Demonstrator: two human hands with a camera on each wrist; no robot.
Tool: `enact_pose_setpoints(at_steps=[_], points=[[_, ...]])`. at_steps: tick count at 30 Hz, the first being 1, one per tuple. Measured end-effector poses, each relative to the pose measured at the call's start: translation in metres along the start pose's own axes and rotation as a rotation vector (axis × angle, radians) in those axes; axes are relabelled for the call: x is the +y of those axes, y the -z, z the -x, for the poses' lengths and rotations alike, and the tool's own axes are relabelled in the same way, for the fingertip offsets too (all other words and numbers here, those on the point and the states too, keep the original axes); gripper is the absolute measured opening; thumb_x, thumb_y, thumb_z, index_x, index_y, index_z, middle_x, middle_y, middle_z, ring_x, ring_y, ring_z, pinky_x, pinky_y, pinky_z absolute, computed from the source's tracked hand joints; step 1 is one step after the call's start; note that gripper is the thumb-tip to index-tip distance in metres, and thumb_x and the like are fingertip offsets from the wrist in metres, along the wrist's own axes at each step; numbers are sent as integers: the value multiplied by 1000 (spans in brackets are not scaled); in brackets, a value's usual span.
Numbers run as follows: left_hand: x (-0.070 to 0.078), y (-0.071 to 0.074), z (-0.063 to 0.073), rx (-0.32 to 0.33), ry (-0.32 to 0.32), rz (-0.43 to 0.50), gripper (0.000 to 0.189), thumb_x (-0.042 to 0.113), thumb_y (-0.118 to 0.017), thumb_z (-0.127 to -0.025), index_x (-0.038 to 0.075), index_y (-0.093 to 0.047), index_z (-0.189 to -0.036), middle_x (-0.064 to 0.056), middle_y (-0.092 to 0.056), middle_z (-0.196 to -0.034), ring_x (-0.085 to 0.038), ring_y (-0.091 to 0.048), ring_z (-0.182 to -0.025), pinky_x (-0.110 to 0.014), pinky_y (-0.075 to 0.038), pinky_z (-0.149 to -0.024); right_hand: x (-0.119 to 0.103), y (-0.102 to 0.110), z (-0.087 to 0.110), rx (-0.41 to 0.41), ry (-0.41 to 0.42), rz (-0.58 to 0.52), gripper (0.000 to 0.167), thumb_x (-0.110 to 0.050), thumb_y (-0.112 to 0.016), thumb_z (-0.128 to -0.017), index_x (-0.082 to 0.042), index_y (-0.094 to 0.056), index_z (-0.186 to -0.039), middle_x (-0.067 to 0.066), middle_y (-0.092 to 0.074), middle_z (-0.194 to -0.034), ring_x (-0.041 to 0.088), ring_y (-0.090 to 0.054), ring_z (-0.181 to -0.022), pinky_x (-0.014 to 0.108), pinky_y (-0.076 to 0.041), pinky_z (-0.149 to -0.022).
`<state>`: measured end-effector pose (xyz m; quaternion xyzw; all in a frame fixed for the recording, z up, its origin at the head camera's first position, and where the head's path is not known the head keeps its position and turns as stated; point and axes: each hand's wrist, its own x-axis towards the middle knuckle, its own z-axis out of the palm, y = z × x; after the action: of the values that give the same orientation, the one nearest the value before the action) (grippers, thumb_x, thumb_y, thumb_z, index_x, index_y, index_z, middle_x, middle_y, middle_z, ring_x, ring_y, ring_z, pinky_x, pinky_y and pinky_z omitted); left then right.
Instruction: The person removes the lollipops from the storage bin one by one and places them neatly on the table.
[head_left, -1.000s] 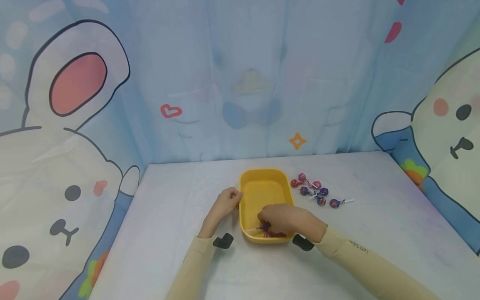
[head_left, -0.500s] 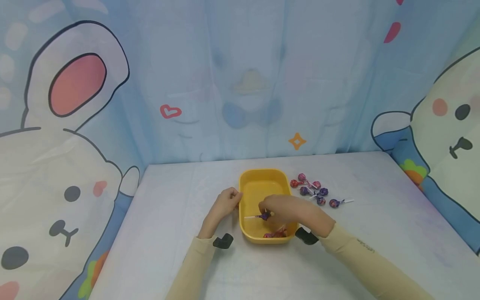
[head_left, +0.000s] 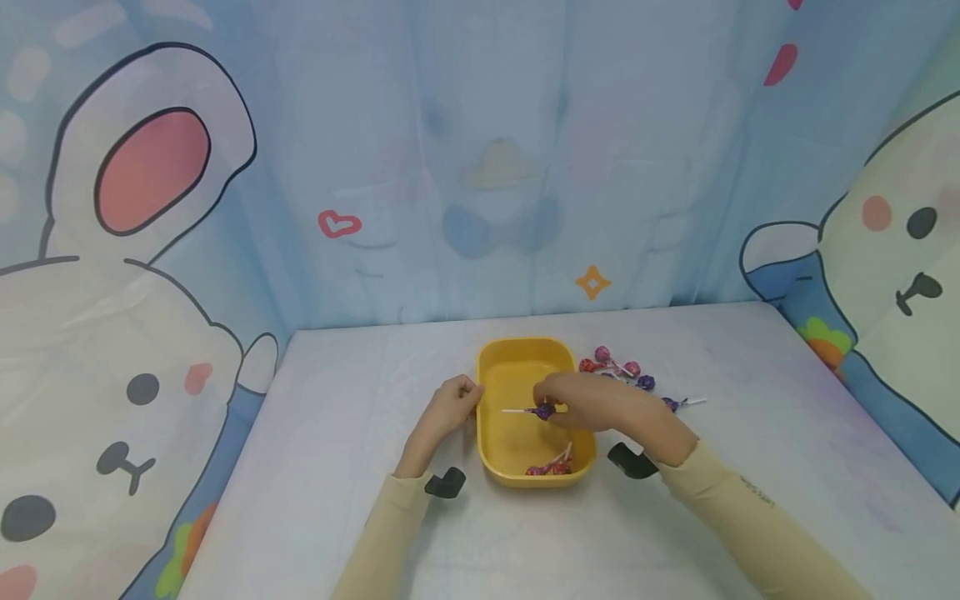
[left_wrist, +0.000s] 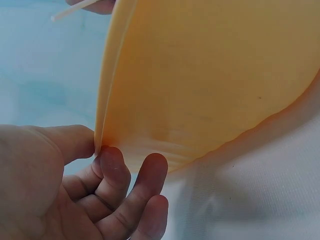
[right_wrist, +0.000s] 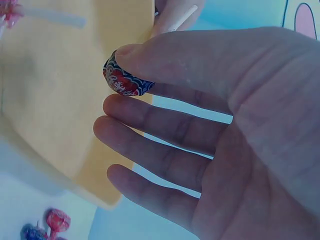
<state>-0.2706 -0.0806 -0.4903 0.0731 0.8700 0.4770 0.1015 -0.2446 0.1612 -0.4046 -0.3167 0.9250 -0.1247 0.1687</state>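
A yellow plastic tray point(head_left: 502, 375) stands on the table. My left hand point(head_left: 452, 406) pinches its left rim between thumb and fingers; in the left wrist view the rim point(left_wrist: 102, 100) runs up from the fingertips. Over the tray, my right hand point(head_left: 600, 406) pinches a dark purple lollipop point(head_left: 543, 411) by its wrapped head, the white stick pointing left. In the right wrist view the lollipop's head point(right_wrist: 125, 80) shows blue and red print under the thumb. A red lollipop point(head_left: 561, 469) and a pink one point(head_left: 534, 471) lie at the tray's near end.
Several wrapped lollipops point(head_left: 602, 354) lie on the white table point(head_left: 375, 367) right of the tray, partly hidden by my right hand. A purple one point(head_left: 670, 404) lies apart, farther right. A blue cartoon curtain point(head_left: 360, 150) hangs behind the table.
My right hand has risen from the tray's near end, moving away from me and to the right with the purple lollipop. The lollipops in the tray now show more fully. My left hand stays put.
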Motion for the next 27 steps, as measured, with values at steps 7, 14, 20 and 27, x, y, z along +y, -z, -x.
enact_pose_setpoints(at_steps=[7,14,20,27], points=[[0,-1,-1,-7,15,-2,27,28,-52,-105,5,-60,-95,-9,-67,-85,-14,-60,-73,-23,-46,-64,12,3,9,39,-31,-15,13,-15,-73,-93,-15,-68,-104,-9,-64,-92,11,-54,-83,30,-53,-81],[0,-1,0,-7,15,-12,27,28,-53,-105,5,-60,-95,-5,-64,-81,-14,-58,-72,-23,-45,-63,21,5,18,67,-29,-38,18,-14,-74,-91,-12,-68,-108,-8,-65,-96,11,-57,-88,36,-56,-88],[-1,0,-1,-11,21,-9,26,29,-53,-105,6,-60,-95,-4,-63,-82,-14,-57,-73,-24,-46,-64,31,9,26,84,-15,-40,16,-12,-72,-93,-12,-67,-108,-6,-67,-99,14,-62,-95,40,-55,-91],[-1,1,-2,-14,24,-23,26,29,-52,-105,6,-60,-95,-5,-64,-83,-15,-58,-74,-25,-46,-65,47,13,33,100,-48,-56,22,-9,-73,-92,-10,-68,-113,-2,-69,-104,19,-65,-99,42,-57,-90]])
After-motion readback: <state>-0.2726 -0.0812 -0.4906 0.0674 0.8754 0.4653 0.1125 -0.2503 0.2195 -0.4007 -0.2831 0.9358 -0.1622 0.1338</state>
